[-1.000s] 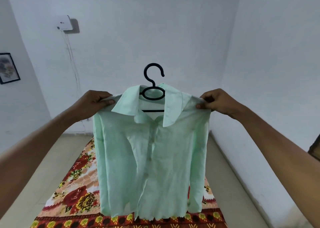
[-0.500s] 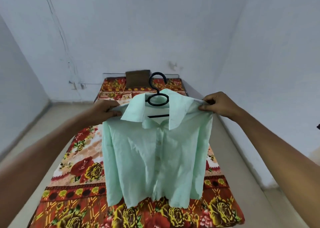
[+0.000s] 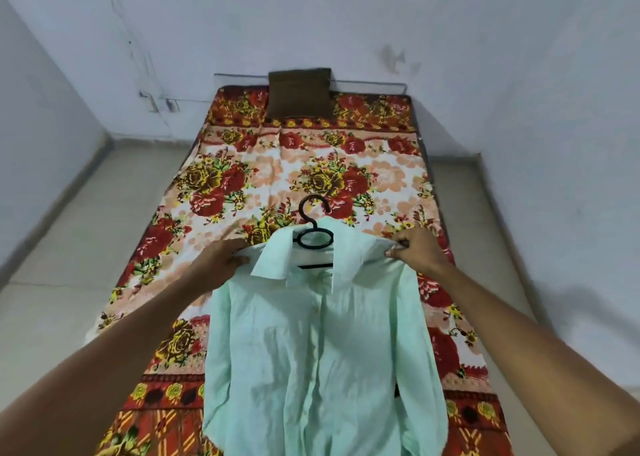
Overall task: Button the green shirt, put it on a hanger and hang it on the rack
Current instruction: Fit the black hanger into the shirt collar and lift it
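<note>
Both bare forearms reach forward, converging slightly. The left hand (image 3: 221,260) pinches the green shirt (image 3: 318,351) at its left shoulder, knuckles up. The right hand (image 3: 417,251) grips the opposite shoulder, fingers curled over the fabric.

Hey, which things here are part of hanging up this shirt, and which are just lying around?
Part of the job: green shirt, black hanger, left hand and right hand gripping its shoulders.
Just there: flowered bedsheet, brown pillow.
</note>
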Demonstrator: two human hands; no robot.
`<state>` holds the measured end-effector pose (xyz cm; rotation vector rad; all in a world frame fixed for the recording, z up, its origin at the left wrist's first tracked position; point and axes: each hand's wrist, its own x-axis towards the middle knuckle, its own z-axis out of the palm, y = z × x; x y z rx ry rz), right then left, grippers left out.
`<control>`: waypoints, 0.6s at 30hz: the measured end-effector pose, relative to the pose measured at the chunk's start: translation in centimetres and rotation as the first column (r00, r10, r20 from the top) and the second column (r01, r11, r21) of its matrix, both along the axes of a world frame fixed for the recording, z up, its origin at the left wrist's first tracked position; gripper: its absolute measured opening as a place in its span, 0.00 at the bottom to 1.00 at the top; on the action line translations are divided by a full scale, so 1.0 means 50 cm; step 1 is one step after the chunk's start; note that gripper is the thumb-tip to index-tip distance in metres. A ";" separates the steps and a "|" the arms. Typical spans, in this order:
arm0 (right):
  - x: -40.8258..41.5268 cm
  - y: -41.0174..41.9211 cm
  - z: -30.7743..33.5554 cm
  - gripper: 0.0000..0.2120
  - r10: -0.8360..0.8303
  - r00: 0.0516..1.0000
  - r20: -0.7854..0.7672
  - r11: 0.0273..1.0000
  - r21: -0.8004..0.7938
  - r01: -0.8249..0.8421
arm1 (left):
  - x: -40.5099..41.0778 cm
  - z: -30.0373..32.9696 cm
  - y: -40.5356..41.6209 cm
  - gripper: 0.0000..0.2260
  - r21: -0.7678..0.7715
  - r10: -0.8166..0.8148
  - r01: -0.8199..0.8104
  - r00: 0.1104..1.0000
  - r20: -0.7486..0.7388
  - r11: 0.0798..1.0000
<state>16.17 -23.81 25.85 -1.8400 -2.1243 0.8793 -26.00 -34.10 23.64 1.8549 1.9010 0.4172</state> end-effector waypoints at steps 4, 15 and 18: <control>-0.041 0.121 -0.175 0.11 -0.040 0.997 0.060 0.998 -0.053 0.043 | -0.018 -0.173 0.120 0.10 -0.045 0.068 -0.070 0.997 -0.035 0.997; -0.080 0.356 -0.559 0.20 -0.092 0.977 0.190 0.991 -0.077 0.109 | -0.036 -0.572 0.404 0.09 -0.045 0.092 -0.091 0.996 0.020 0.995; -0.074 0.369 -0.627 0.19 -0.072 0.971 0.229 0.988 -0.117 0.101 | -0.036 -0.647 0.422 0.11 -0.092 0.070 -0.068 0.997 0.020 0.993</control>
